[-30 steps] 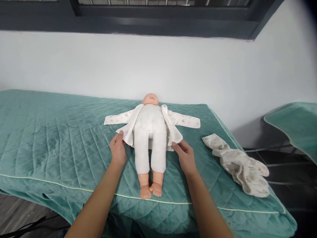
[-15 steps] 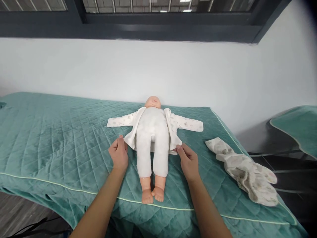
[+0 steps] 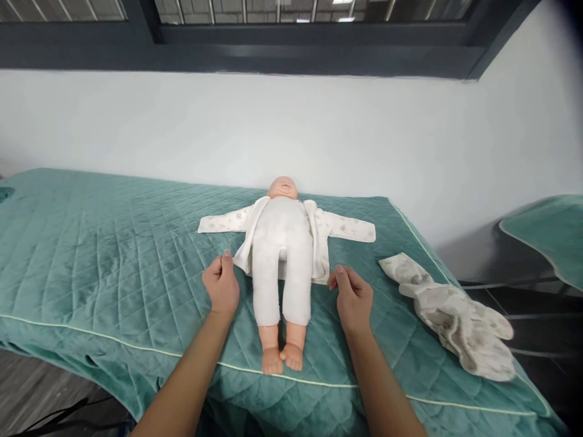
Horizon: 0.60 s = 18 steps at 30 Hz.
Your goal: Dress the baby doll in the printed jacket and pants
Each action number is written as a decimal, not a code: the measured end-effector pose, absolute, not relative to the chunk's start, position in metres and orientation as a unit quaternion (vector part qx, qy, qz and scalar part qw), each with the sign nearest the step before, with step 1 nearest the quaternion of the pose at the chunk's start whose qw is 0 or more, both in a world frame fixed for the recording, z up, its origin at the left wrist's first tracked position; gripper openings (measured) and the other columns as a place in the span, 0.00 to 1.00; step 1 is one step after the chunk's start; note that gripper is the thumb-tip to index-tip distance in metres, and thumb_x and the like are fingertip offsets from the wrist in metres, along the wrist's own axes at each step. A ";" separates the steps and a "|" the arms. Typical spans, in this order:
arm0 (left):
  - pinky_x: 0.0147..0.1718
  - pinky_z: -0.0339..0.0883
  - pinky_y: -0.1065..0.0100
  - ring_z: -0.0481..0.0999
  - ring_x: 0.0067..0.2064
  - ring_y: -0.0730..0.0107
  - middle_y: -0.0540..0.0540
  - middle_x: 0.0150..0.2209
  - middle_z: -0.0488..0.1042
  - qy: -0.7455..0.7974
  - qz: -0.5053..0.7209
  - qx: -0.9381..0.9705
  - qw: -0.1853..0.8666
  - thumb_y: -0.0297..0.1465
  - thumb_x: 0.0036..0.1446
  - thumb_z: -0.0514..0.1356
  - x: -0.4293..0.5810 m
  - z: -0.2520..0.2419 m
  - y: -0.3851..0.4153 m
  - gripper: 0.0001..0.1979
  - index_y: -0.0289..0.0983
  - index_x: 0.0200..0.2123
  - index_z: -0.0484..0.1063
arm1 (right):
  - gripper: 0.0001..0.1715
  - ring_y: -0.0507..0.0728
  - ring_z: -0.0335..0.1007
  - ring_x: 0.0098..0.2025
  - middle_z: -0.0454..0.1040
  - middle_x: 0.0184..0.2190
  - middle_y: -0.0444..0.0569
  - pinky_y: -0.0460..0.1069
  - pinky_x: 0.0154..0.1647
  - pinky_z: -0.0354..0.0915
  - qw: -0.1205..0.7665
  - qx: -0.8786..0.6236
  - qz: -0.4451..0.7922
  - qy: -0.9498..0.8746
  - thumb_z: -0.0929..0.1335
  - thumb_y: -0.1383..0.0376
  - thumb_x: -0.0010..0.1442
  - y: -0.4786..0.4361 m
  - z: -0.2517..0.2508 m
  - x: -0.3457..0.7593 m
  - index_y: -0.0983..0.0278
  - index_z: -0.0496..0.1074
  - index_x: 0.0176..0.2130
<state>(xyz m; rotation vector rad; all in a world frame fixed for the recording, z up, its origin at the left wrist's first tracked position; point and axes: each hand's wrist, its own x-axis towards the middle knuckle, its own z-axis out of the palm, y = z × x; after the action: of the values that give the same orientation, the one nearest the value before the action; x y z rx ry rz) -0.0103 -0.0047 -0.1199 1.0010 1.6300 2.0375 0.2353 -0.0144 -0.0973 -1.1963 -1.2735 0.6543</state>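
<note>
A baby doll (image 3: 283, 227) with a white cloth body lies on its back, head toward the wall and bare feet toward me. Under and around its torso is a white patterned jacket (image 3: 348, 227), open at the front, both sleeves spread out sideways. My left hand (image 3: 221, 282) is closed beside the jacket's lower left corner; whether the fingers still pinch the hem is hard to make out. Just off the lower right hem, my right hand (image 3: 353, 297) has its thumb and fingers pressed together, with nothing visible between them.
A crumpled patterned garment (image 3: 455, 315) lies at the right on the green quilted cover (image 3: 113, 261). Behind are a white wall (image 3: 282, 127) and a dark window frame (image 3: 310, 54). Another green cover (image 3: 546, 230) hangs at the far right.
My right hand has let go of the jacket's right corner and moved slightly right. That front flap now hangs straighter beside the doll. The left flap lies a little closer in.
</note>
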 end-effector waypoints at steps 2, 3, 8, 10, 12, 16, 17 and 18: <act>0.24 0.44 0.67 0.48 0.23 0.75 0.55 0.18 0.47 0.584 0.707 0.370 0.150 0.47 0.64 0.58 -0.010 -0.119 -0.007 0.29 0.40 0.19 0.48 | 0.24 0.53 0.61 0.27 0.66 0.21 0.42 0.50 0.33 0.58 0.599 -0.526 0.270 -0.540 0.66 0.55 0.67 -0.013 -0.099 0.236 0.61 0.68 0.22; 0.24 0.44 0.66 0.47 0.23 0.75 0.55 0.18 0.46 0.587 0.699 0.386 0.132 0.47 0.64 0.58 -0.009 -0.119 -0.008 0.29 0.40 0.18 0.48 | 0.21 0.53 0.63 0.29 0.68 0.23 0.43 0.49 0.34 0.60 0.605 -0.530 0.265 -0.532 0.67 0.55 0.66 -0.012 -0.100 0.236 0.61 0.69 0.24; 0.35 0.61 0.63 0.63 0.29 0.69 0.51 0.22 0.61 0.549 0.662 0.511 0.011 0.39 0.64 0.60 -0.010 -0.117 -0.012 0.23 0.41 0.19 0.57 | 0.13 0.59 0.71 0.48 0.77 0.46 0.51 0.53 0.50 0.66 0.621 -0.522 0.293 -0.506 0.70 0.55 0.63 -0.002 -0.108 0.237 0.61 0.75 0.43; 0.46 0.64 0.58 0.71 0.38 0.63 0.47 0.29 0.70 0.544 0.651 0.530 -0.013 0.37 0.64 0.60 -0.010 -0.116 -0.010 0.17 0.41 0.23 0.63 | 0.17 0.60 0.72 0.51 0.77 0.51 0.53 0.56 0.53 0.66 0.598 -0.523 0.312 -0.521 0.70 0.55 0.62 0.000 -0.110 0.237 0.61 0.75 0.48; 0.52 0.62 0.54 0.73 0.45 0.59 0.44 0.36 0.74 0.552 0.634 0.541 -0.005 0.36 0.65 0.58 -0.011 -0.115 -0.007 0.11 0.41 0.29 0.67 | 0.20 0.61 0.72 0.51 0.77 0.53 0.53 0.58 0.55 0.65 0.562 -0.530 0.318 -0.550 0.70 0.55 0.61 0.001 -0.111 0.237 0.60 0.75 0.50; 0.53 0.63 0.56 0.73 0.48 0.59 0.43 0.42 0.75 0.558 0.599 0.572 0.060 0.36 0.65 0.57 -0.011 -0.115 0.001 0.06 0.41 0.37 0.72 | 0.19 0.63 0.73 0.53 0.79 0.51 0.52 0.60 0.59 0.63 0.499 -0.541 0.299 -0.607 0.70 0.55 0.62 -0.001 -0.108 0.236 0.60 0.78 0.50; 0.52 0.64 0.57 0.73 0.47 0.59 0.43 0.41 0.75 0.558 0.593 0.576 0.074 0.36 0.64 0.57 -0.010 -0.116 0.002 0.07 0.41 0.37 0.73 | 0.20 0.63 0.73 0.53 0.79 0.51 0.52 0.60 0.59 0.63 0.496 -0.541 0.292 -0.613 0.70 0.56 0.62 -0.002 -0.108 0.235 0.60 0.78 0.51; 0.51 0.64 0.57 0.73 0.46 0.60 0.43 0.41 0.76 0.558 0.589 0.578 0.085 0.36 0.64 0.57 -0.010 -0.116 0.003 0.07 0.41 0.38 0.73 | 0.20 0.63 0.73 0.54 0.79 0.52 0.52 0.60 0.60 0.63 0.498 -0.542 0.286 -0.613 0.70 0.56 0.62 -0.003 -0.107 0.235 0.60 0.78 0.51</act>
<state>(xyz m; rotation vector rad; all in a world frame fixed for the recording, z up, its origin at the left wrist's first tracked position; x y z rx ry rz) -0.0104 0.0031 -0.1161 1.7228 1.6645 1.7565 0.2345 -0.0026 -0.1075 -1.3122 -1.4844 0.6933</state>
